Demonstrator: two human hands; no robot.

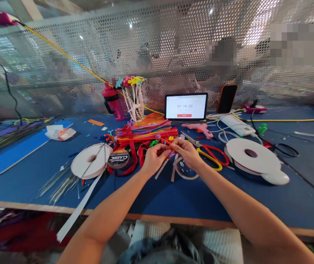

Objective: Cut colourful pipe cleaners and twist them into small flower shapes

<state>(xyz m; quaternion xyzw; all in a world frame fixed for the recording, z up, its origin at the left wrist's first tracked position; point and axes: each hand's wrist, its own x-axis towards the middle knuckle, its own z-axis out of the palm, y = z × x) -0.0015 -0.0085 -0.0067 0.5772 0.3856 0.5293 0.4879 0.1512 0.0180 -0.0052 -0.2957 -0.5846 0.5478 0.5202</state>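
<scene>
Head view: what's held?

"Left hand (154, 158) and right hand (186, 152) pinch a small orange pipe cleaner (170, 145) in their fingertips, just above the blue table (151, 198)."

"Which way does it point?"

"Roughly sideways, hand to hand, which lets both pinches share it. Its ends are hidden."
</scene>
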